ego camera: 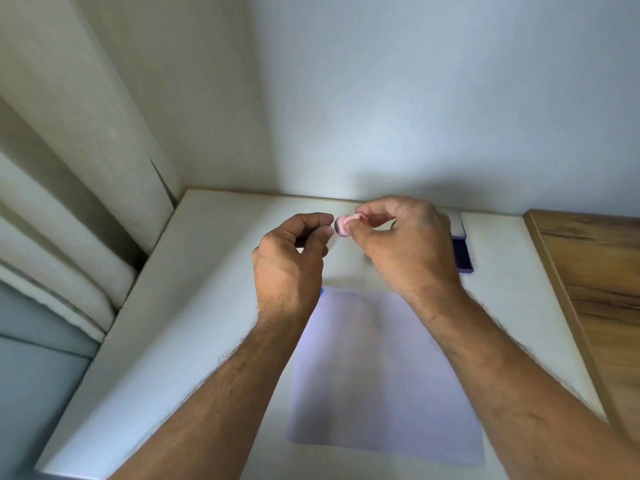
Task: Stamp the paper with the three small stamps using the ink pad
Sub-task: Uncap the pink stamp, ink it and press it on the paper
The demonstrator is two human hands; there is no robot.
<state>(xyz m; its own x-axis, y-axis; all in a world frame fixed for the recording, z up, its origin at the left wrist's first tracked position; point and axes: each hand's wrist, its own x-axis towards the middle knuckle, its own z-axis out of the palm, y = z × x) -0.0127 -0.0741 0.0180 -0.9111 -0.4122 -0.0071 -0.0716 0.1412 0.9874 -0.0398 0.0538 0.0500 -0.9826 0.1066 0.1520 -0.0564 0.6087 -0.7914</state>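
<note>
- R hand (408,244) pinches pink stamp (343,226), held above table (194,306) near back edge.
- L hand (294,258) curled; fingertips at stamp face (contact unclear).
- Paper (381,375) flat under forearms.
- Ink pad (464,251) mostly hidden behind R hand.

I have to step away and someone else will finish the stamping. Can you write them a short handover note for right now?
Right hand: pinches a small pink stamp, held up above the table.
Left hand: raised beside the stamp, fingers curled; whether it holds anything cannot be told.
Paper: flat on the table, no clear marks visible.
Ink pad: mostly hidden behind the right hand.
Other stamps: only a blue bit peeks out by the left wrist.
Done: no stamping evident. Left: ink and press each stamp.
</note>
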